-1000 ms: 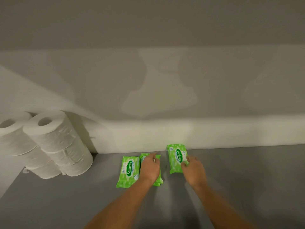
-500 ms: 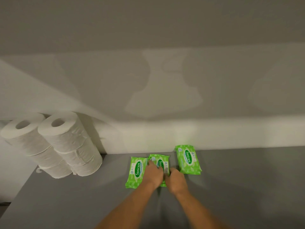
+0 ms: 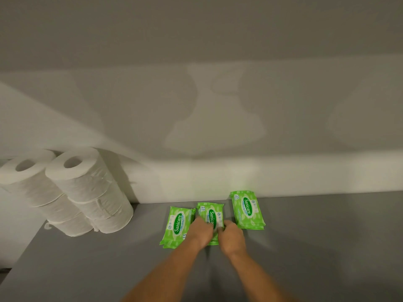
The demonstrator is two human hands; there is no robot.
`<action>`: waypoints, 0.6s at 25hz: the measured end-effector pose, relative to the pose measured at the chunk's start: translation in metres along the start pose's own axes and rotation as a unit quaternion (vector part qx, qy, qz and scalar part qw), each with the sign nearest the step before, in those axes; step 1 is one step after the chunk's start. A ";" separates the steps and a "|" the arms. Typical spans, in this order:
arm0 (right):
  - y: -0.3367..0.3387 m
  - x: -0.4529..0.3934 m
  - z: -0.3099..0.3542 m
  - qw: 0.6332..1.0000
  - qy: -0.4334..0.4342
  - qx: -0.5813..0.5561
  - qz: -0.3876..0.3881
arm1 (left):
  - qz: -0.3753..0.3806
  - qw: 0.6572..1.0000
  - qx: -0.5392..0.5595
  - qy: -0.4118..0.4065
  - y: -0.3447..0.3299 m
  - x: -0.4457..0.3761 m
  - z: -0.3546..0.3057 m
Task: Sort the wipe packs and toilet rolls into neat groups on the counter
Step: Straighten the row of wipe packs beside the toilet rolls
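Both hands on the middle green plastic wipe pack [image 3: 210, 216], left hand [image 3: 201, 231] and right hand [image 3: 231, 236] grasping its near end from either side, probably squaring it between neighbouring green packs [image 3: 177, 225] [image 3: 247, 209] on grey counter [image 3: 327, 247]. White toilet rolls [image 3: 87, 192] stacked far left, already grouped.

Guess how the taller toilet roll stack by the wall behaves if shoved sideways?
The toilet roll stack is tall and narrow, so it would probably topple rather than slide. Toppled rolls would likely roll across the counter. They look soft and light.
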State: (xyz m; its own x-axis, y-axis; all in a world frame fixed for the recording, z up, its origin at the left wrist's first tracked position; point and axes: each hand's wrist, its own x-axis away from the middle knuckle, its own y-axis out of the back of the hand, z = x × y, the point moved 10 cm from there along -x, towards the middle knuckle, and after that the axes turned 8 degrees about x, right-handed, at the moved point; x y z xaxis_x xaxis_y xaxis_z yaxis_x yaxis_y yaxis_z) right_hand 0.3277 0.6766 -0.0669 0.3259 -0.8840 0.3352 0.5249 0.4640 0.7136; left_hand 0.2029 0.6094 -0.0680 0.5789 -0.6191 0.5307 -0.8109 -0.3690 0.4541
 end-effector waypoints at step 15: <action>0.010 -0.033 0.012 0.998 0.000 0.057 0.001 | 0.034 0.982 0.185 -0.008 -0.008 -0.014 -0.014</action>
State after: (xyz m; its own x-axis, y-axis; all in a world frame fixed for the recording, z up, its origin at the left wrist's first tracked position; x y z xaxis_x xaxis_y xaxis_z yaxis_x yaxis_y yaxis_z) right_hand 0.3129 0.7100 -0.0635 0.3267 -0.8831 0.3367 0.4318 0.4563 0.7780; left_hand 0.2024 0.6306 -0.0696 0.5230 -0.6610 0.5381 -0.8253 -0.5505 0.1258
